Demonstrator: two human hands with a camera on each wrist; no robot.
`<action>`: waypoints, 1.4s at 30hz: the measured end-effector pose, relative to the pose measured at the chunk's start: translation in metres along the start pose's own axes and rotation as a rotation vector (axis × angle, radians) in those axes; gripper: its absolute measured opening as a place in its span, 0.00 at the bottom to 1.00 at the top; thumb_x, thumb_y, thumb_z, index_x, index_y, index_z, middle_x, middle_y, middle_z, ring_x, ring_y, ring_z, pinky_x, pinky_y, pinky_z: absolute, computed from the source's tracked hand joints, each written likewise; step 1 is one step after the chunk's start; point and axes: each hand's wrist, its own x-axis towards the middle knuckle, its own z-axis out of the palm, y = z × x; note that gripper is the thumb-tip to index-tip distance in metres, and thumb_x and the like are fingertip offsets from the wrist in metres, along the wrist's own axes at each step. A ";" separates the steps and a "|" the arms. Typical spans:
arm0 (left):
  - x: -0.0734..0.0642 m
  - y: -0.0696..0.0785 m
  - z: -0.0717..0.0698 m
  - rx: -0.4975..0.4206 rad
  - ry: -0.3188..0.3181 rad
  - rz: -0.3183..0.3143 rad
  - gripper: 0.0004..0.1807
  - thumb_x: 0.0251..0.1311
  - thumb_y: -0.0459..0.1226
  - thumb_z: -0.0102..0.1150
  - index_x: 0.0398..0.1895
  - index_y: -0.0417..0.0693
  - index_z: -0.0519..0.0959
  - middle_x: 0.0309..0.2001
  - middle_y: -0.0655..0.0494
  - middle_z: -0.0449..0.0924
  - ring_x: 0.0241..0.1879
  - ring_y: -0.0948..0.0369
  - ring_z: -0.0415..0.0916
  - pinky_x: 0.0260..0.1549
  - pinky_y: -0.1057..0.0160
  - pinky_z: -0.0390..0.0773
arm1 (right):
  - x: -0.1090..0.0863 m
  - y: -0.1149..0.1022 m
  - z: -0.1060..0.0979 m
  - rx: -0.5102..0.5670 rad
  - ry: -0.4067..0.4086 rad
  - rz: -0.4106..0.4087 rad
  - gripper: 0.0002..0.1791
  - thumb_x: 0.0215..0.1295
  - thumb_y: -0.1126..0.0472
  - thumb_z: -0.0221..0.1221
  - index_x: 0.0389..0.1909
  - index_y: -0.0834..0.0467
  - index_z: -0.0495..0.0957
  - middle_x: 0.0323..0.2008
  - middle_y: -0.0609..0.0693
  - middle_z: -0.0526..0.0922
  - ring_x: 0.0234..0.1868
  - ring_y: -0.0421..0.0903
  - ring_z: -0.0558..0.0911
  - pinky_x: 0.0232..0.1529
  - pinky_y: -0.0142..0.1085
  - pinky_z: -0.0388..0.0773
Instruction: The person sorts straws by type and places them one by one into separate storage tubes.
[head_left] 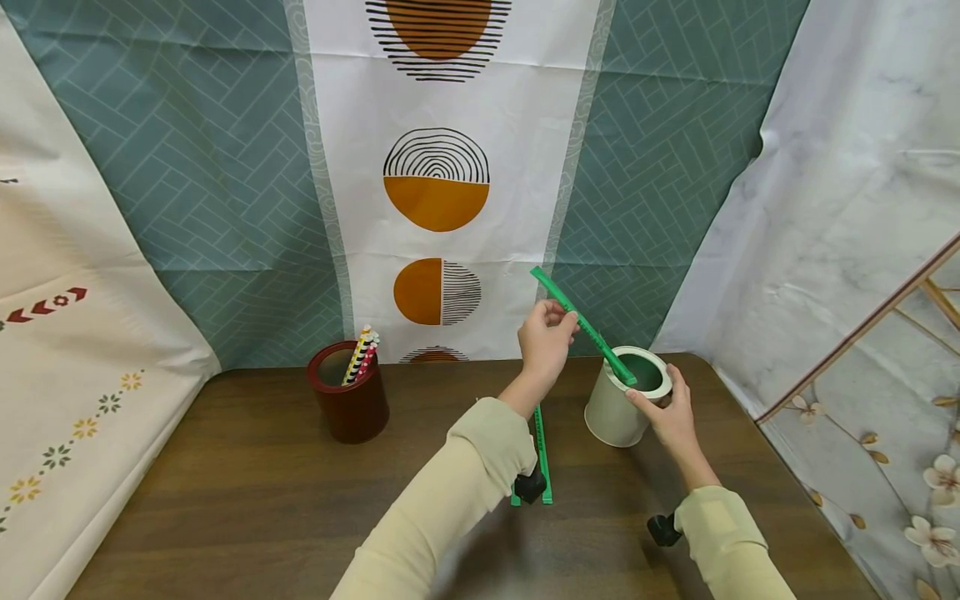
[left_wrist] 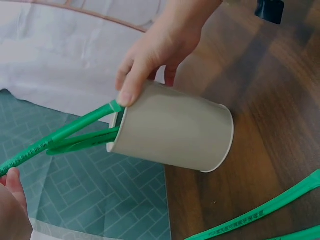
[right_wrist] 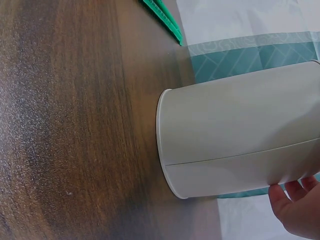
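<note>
Between its thumb and fingers my left hand [head_left: 544, 340] pinches a green wrapped straw [head_left: 588, 331], slanted with its lower end at the mouth of a cream canister [head_left: 609, 414]. Printed dark lettering runs along the wrapper in the left wrist view. My right hand [head_left: 672, 417] grips the canister near its rim, thumb on the near side and fingers around the right. More green straws [left_wrist: 90, 141] stick out of the canister's mouth in the left wrist view. On the table, partly hidden under my left forearm, lie other green straws [head_left: 543, 458].
A dark red canister [head_left: 352, 417] stands at the left back of the brown wooden table [head_left: 262, 500], with several patterned straws [head_left: 363, 357] leaning in it. Patterned cloths hang behind the table and at both sides.
</note>
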 end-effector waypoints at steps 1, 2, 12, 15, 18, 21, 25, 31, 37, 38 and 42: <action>-0.001 -0.001 0.001 0.006 0.003 0.004 0.06 0.55 0.35 0.55 0.34 0.41 0.73 0.30 0.49 0.79 0.30 0.55 0.80 0.25 0.70 0.77 | 0.000 0.000 0.000 0.000 0.004 -0.002 0.47 0.53 0.57 0.61 0.68 0.58 0.42 0.61 0.63 0.51 0.51 0.47 0.61 0.34 0.10 0.60; -0.001 -0.002 0.002 0.012 0.009 0.008 0.06 0.55 0.34 0.55 0.34 0.41 0.74 0.30 0.49 0.79 0.30 0.55 0.80 0.25 0.70 0.77 | 0.000 0.000 0.000 0.002 0.007 -0.003 0.47 0.53 0.57 0.61 0.68 0.58 0.42 0.61 0.63 0.52 0.51 0.47 0.61 0.34 0.10 0.60; -0.011 -0.015 0.011 0.084 0.026 0.037 0.07 0.55 0.34 0.55 0.36 0.41 0.74 0.31 0.48 0.79 0.27 0.57 0.81 0.22 0.73 0.75 | 0.000 0.002 0.001 -0.009 0.005 -0.010 0.46 0.53 0.56 0.60 0.67 0.59 0.43 0.60 0.63 0.52 0.51 0.48 0.61 0.34 0.10 0.59; -0.014 -0.018 0.013 0.110 0.016 0.043 0.07 0.55 0.34 0.55 0.37 0.41 0.75 0.31 0.49 0.79 0.27 0.58 0.81 0.22 0.73 0.75 | 0.000 0.002 0.001 -0.007 0.006 -0.008 0.46 0.53 0.56 0.60 0.67 0.58 0.43 0.60 0.62 0.52 0.49 0.47 0.62 0.34 0.10 0.60; -0.016 -0.020 0.015 0.154 0.010 0.045 0.08 0.55 0.35 0.56 0.37 0.42 0.75 0.31 0.50 0.79 0.28 0.59 0.81 0.23 0.73 0.75 | -0.001 0.001 0.001 0.003 0.006 -0.004 0.46 0.53 0.57 0.61 0.68 0.58 0.42 0.60 0.62 0.52 0.49 0.46 0.62 0.33 0.10 0.60; -0.018 -0.021 0.016 0.198 0.010 0.048 0.08 0.54 0.36 0.56 0.36 0.44 0.75 0.32 0.51 0.80 0.30 0.60 0.81 0.23 0.72 0.74 | -0.001 0.000 0.001 0.007 0.005 -0.002 0.46 0.54 0.57 0.60 0.68 0.57 0.42 0.60 0.62 0.51 0.50 0.46 0.61 0.33 0.10 0.60; -0.020 -0.024 0.017 0.258 -0.004 0.040 0.07 0.54 0.38 0.57 0.35 0.46 0.76 0.32 0.53 0.81 0.33 0.61 0.81 0.26 0.72 0.74 | -0.001 -0.001 0.001 0.006 0.004 0.009 0.47 0.54 0.57 0.60 0.68 0.57 0.42 0.60 0.62 0.51 0.49 0.45 0.62 0.34 0.11 0.60; -0.023 -0.031 0.019 0.324 -0.045 0.038 0.08 0.55 0.41 0.56 0.34 0.48 0.77 0.32 0.57 0.82 0.33 0.63 0.80 0.27 0.73 0.73 | -0.001 -0.001 0.000 0.010 0.003 0.009 0.47 0.54 0.56 0.60 0.68 0.57 0.41 0.61 0.62 0.51 0.50 0.46 0.62 0.33 0.10 0.61; -0.027 -0.041 0.020 0.336 -0.110 0.008 0.08 0.56 0.42 0.55 0.34 0.49 0.78 0.31 0.58 0.83 0.32 0.64 0.78 0.27 0.73 0.72 | -0.001 0.000 0.001 0.011 0.006 0.005 0.46 0.54 0.56 0.60 0.68 0.57 0.42 0.60 0.62 0.51 0.51 0.47 0.61 0.34 0.10 0.60; -0.027 -0.043 0.020 0.331 -0.118 0.008 0.08 0.56 0.42 0.55 0.34 0.49 0.78 0.30 0.58 0.83 0.31 0.64 0.78 0.27 0.72 0.73 | -0.001 0.000 0.001 0.010 0.007 0.004 0.46 0.54 0.56 0.60 0.68 0.58 0.42 0.60 0.62 0.51 0.51 0.47 0.61 0.34 0.10 0.60; -0.028 -0.051 0.018 0.319 -0.130 0.013 0.08 0.55 0.41 0.56 0.33 0.48 0.79 0.29 0.56 0.83 0.30 0.64 0.79 0.26 0.72 0.73 | -0.001 0.000 0.001 0.004 0.008 -0.001 0.46 0.54 0.56 0.60 0.68 0.58 0.42 0.59 0.63 0.52 0.50 0.47 0.61 0.34 0.10 0.60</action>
